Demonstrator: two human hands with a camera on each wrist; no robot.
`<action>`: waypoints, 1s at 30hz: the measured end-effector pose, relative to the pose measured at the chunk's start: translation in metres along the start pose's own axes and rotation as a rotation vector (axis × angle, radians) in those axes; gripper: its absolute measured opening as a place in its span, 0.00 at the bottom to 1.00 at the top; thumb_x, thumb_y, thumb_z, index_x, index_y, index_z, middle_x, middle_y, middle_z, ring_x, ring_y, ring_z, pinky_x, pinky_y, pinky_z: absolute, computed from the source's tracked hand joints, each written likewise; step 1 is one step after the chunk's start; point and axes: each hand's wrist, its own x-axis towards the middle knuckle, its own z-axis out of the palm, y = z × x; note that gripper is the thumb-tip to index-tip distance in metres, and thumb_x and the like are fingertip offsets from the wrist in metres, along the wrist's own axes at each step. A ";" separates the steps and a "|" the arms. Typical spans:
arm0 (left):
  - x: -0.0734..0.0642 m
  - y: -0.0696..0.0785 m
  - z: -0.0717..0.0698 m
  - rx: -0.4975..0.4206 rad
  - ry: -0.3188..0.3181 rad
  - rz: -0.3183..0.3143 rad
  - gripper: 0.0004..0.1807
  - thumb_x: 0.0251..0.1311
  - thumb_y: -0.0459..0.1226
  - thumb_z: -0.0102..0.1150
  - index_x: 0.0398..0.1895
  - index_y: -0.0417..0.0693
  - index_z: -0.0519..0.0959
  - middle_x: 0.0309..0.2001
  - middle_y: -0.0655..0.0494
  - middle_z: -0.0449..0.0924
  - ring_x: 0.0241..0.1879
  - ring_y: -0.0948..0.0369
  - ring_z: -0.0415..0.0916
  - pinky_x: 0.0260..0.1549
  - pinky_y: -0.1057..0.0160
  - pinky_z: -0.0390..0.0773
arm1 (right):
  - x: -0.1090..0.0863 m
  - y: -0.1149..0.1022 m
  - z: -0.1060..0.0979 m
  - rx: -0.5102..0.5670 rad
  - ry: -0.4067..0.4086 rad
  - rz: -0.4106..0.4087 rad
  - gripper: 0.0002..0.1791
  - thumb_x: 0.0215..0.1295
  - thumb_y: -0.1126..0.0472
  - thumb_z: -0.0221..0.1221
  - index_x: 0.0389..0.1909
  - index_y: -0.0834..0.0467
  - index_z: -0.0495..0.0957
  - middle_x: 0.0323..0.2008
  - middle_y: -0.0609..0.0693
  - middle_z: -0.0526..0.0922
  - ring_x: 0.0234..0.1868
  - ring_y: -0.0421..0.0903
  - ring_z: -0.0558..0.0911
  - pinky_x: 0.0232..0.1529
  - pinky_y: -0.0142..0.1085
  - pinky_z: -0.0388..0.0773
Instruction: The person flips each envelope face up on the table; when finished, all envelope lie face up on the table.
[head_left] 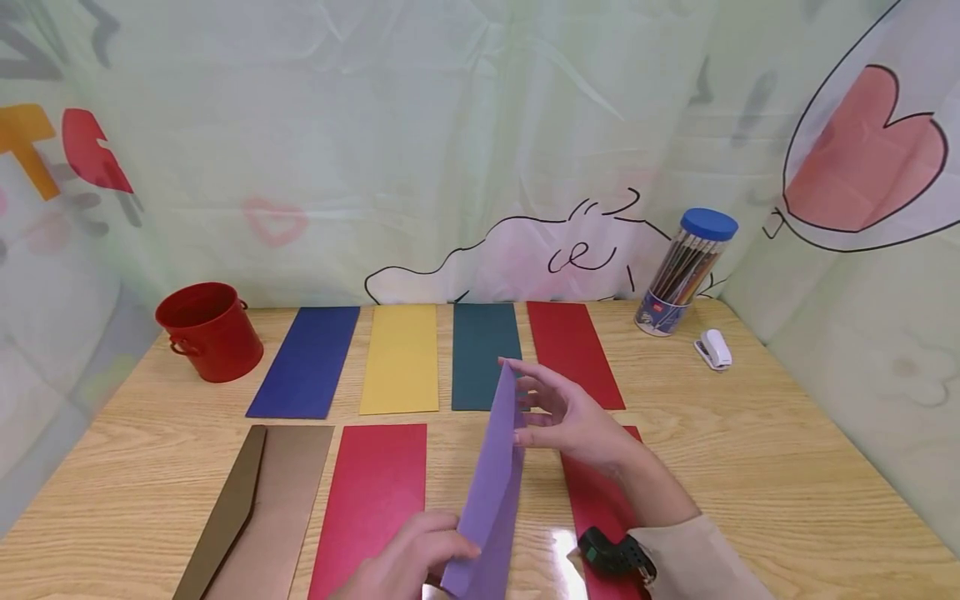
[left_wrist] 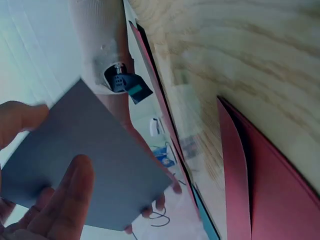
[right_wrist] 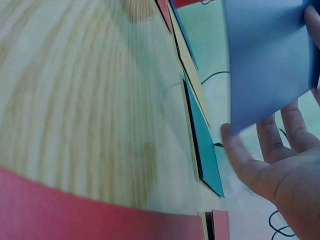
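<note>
A purple envelope (head_left: 489, 492) is tilted up on its long side above the table, held by both hands. At its near end my left hand (head_left: 416, 554) grips it; in the left wrist view it looks greyish, with fingers lying against its face. My right hand (head_left: 566, 421) holds the far end by its edge, index finger at the top corner and thumb lower down. In the right wrist view the fingers (right_wrist: 270, 145) are spread along the envelope's edge. A crimson envelope (head_left: 375, 492) lies beside the left hand, and a red one (head_left: 600, 500) lies partly hidden beneath the right forearm.
Blue (head_left: 303, 362), yellow (head_left: 399, 358), dark green (head_left: 483, 350) and red (head_left: 566, 350) envelopes form a back row. A brown envelope (head_left: 281, 508) with raised flap lies front left. Around them stand a red bucket (head_left: 217, 342), a pencil tub (head_left: 682, 275) and a white stapler (head_left: 714, 348).
</note>
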 end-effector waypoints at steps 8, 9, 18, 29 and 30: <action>0.005 0.000 -0.018 0.189 -0.155 -0.238 0.32 0.54 0.56 0.72 0.58 0.56 0.73 0.49 0.61 0.79 0.39 0.73 0.77 0.34 0.73 0.79 | 0.002 -0.002 0.003 -0.176 0.023 0.080 0.42 0.58 0.58 0.73 0.74 0.45 0.67 0.61 0.55 0.73 0.61 0.58 0.73 0.56 0.52 0.76; 0.005 -0.001 -0.019 0.226 -0.175 -0.262 0.32 0.53 0.58 0.71 0.58 0.56 0.74 0.48 0.63 0.80 0.39 0.74 0.77 0.34 0.72 0.79 | 0.002 -0.002 0.003 -0.194 0.033 0.087 0.42 0.57 0.57 0.73 0.73 0.46 0.68 0.61 0.54 0.74 0.61 0.58 0.73 0.56 0.52 0.76; 0.010 -0.017 -0.018 0.233 -0.481 -0.577 0.35 0.50 0.57 0.74 0.60 0.57 0.76 0.37 0.74 0.79 0.32 0.76 0.74 0.33 0.68 0.77 | -0.001 0.001 0.001 -0.366 0.044 0.130 0.40 0.52 0.54 0.77 0.68 0.50 0.74 0.60 0.52 0.76 0.57 0.56 0.75 0.53 0.50 0.76; 0.004 -0.030 -0.003 0.252 -0.580 -0.699 0.38 0.55 0.59 0.69 0.66 0.54 0.73 0.22 0.73 0.68 0.23 0.74 0.69 0.28 0.70 0.72 | -0.001 0.006 0.002 -0.486 -0.029 0.145 0.37 0.51 0.55 0.78 0.63 0.55 0.78 0.58 0.52 0.79 0.59 0.56 0.76 0.56 0.52 0.75; 0.003 -0.031 -0.001 0.261 -0.582 -0.701 0.38 0.55 0.59 0.69 0.66 0.55 0.73 0.22 0.73 0.68 0.22 0.74 0.69 0.27 0.70 0.72 | 0.000 0.006 0.003 -0.498 -0.030 0.152 0.36 0.50 0.55 0.78 0.63 0.55 0.79 0.58 0.52 0.79 0.59 0.56 0.76 0.56 0.52 0.75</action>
